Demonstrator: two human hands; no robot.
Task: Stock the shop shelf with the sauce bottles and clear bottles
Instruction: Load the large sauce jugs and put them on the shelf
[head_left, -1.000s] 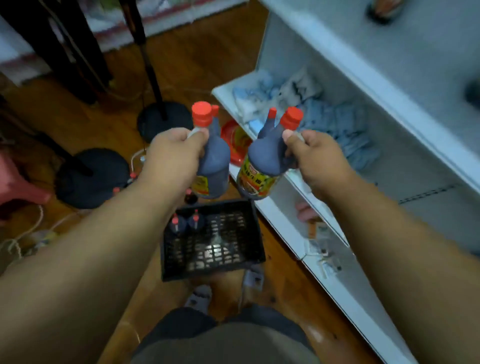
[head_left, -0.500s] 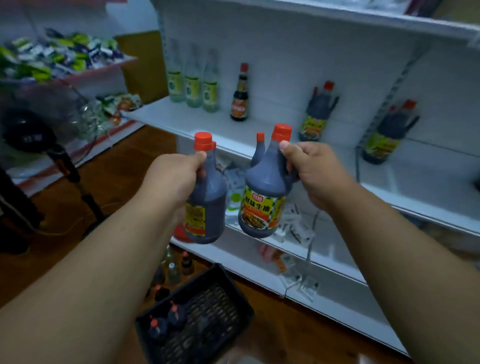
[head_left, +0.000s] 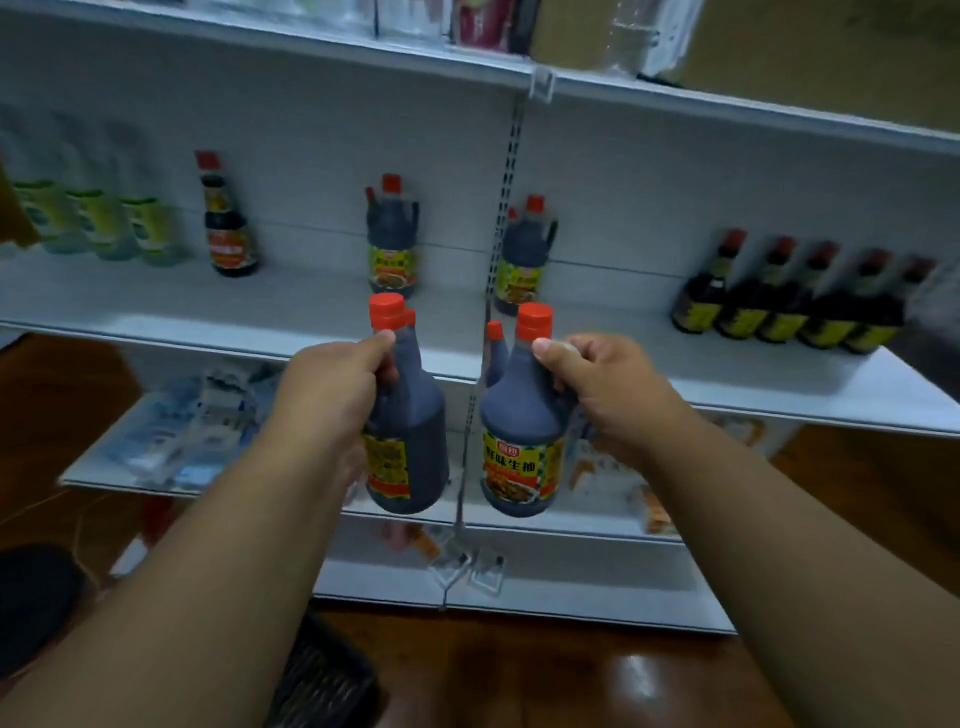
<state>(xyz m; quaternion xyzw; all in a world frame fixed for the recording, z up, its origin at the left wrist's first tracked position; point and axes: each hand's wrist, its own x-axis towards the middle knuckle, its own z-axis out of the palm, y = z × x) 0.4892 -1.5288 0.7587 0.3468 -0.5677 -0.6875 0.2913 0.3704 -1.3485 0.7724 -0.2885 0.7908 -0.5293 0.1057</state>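
Observation:
My left hand (head_left: 332, 389) grips the handle of a dark sauce jug with a red cap (head_left: 410, 436). A second dark sauce jug with a yellow label (head_left: 522, 441) hangs from my right hand (head_left: 605, 395), gripped by its handle. Both jugs hang upright in the air just in front of the white middle shelf (head_left: 291, 312). Two like jugs (head_left: 392, 239) (head_left: 524, 254) stand at the back of that shelf. A slim sauce bottle (head_left: 226, 218) and three clear bottles with green labels (head_left: 98, 218) stand to the left.
Several small dark bottles with yellow labels (head_left: 789, 301) line the shelf's right end. A lower shelf (head_left: 119, 467) holds pale packets. The black crate's corner (head_left: 322, 680) shows on the wooden floor at bottom left. An upper shelf (head_left: 727, 104) carries boxes.
My view has risen from the floor crate to the shelf front. Both hands have carried their jugs up and closer to the middle shelf, still gripping them.

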